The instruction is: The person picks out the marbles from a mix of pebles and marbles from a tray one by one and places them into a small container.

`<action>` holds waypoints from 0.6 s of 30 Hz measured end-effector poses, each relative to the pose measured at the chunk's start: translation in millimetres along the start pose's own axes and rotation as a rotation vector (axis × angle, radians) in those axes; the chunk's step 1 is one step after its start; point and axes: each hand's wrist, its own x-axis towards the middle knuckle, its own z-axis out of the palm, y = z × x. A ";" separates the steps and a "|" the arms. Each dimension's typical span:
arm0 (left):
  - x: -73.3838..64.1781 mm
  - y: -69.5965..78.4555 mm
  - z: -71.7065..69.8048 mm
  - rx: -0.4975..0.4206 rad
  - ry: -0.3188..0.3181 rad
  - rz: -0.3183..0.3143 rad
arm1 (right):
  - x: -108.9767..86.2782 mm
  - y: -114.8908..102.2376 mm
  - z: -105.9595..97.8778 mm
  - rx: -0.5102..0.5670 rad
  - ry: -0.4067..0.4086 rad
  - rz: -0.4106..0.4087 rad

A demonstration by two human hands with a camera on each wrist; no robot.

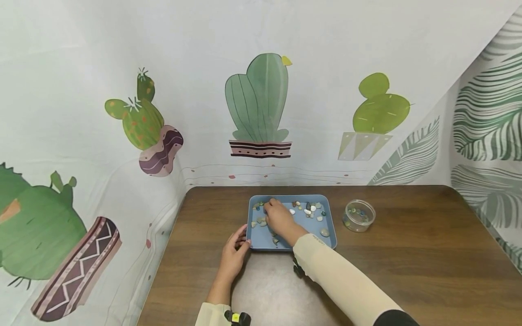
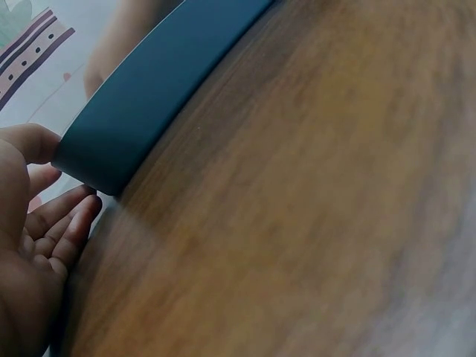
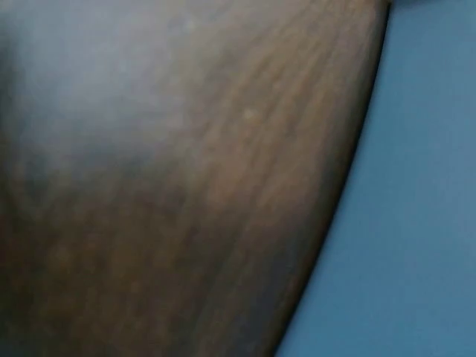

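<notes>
A blue rectangular tray (image 1: 293,244) lies on the table with several small stones in it, some pale and some dark or green. My left hand (image 1: 235,254) holds the tray's near left corner, the thumb at the front and the fingers along the left side. In the left wrist view, the left hand (image 2: 37,216) touches the tray's outer wall (image 2: 141,104). Over the tray's left half, my right hand (image 1: 281,219) reaches down among the stones with bent fingers. Its fingertips are hidden, so a held stone cannot be made out. The right wrist view shows only the tray (image 3: 401,208) and table.
To the right of the tray stands a round clear container (image 1: 360,217) with small green and coloured pieces inside. A larger grey-beige stone (image 1: 324,232) lies near the tray's right side. The brown wooden table (image 1: 412,244) meets a cactus-printed cloth (image 1: 318,172) at the back.
</notes>
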 end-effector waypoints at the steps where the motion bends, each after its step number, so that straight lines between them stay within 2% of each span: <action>1: 0.0 0.0 0.1 0.003 0.001 -0.001 | -0.5 -0.1 -0.6 0.002 0.009 -0.006; 7: -0.8 1.2 0.2 -0.006 0.003 0.007 | -4.9 0.0 -3.8 0.043 0.076 -0.044; 18: -1.9 1.1 -0.3 -0.001 -0.004 0.016 | -15.1 1.6 -12.5 0.166 0.163 -0.046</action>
